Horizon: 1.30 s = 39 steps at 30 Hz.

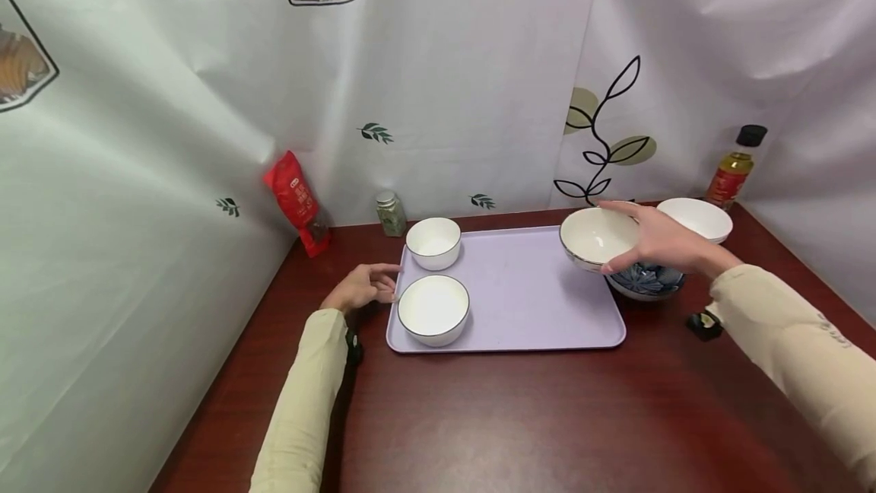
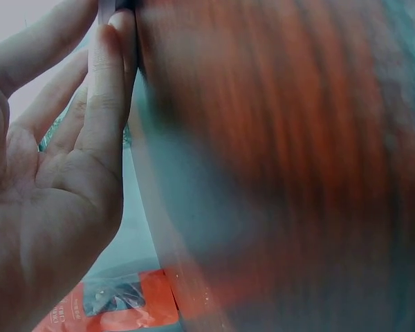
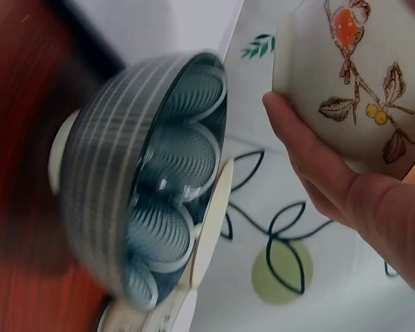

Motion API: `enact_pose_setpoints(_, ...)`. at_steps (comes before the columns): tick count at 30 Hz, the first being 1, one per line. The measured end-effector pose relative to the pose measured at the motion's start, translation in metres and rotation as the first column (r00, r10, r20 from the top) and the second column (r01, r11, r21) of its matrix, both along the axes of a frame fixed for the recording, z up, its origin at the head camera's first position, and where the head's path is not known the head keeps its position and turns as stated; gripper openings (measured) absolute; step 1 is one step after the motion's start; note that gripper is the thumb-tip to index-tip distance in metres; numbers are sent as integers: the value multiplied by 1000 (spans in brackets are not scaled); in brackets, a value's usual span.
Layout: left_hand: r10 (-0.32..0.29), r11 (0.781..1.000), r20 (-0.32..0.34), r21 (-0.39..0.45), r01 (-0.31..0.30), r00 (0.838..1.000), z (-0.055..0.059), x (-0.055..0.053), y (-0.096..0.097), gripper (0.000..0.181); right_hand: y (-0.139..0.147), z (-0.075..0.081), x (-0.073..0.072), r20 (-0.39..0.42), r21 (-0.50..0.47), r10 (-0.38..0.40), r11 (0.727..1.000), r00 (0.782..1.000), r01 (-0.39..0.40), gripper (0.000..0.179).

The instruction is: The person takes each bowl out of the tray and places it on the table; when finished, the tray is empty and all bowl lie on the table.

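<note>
My right hand [image 1: 653, 238] grips a cream bowl [image 1: 591, 238] by its side, thumb and fingers spread around it, above the right end of a lilac tray [image 1: 527, 295]. Birds and leaves are painted on the outside of this bowl [image 3: 360, 90] in the right wrist view. Just beneath that hand, a blue patterned bowl [image 1: 646, 280] stands beside the tray's right edge. My left hand [image 1: 363, 287] is at the tray's left edge, fingertips right at the rim, fingers fairly straight. Near it on the tray sit two white dark-rimmed bowls, a rear one [image 1: 434, 243] and a front one [image 1: 434, 310].
Behind the blue bowl is another white bowl [image 1: 696, 219], with an oil bottle [image 1: 735, 166] in the back right corner. A spice jar [image 1: 391, 214] and a red packet [image 1: 297, 200] stand at the back left. A patterned cloth [image 1: 445, 97] hangs behind the table [image 1: 506, 417].
</note>
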<state>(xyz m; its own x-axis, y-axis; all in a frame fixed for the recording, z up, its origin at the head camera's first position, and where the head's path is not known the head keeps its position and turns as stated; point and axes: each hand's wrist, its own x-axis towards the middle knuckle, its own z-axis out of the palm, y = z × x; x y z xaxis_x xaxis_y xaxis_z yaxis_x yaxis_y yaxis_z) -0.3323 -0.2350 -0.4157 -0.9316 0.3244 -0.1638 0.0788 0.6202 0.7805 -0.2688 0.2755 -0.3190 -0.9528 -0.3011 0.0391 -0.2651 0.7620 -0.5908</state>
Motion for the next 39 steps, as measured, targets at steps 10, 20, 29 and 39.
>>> enact_pose_setpoints(10, -1, 1000, -16, -26, 0, 1000, 1, 0, -1, 61, 47, -4, 16, -47, 14, -66, 998, 997, 67, 106)
enact_pose_setpoints(20, 6, 1000, -3, -15, -6, 1000, 0, 0, -1, 61, 89, -14, 23, -87, 11, -114, 993, 990, 115, 103)
enact_pose_setpoints(29, 1, 1000, -4, -21, -1, 1000, 2, -1, 0, 61, 124, -28, 30, -25, 19, -218, 976, 976, 219, 105)
enact_pose_setpoints(39, -8, 1000, -8, -21, 8, 1000, 1, -2, -1, 60, 151, -39, 34, 0, 47, -289, 956, 957, 289, 107)
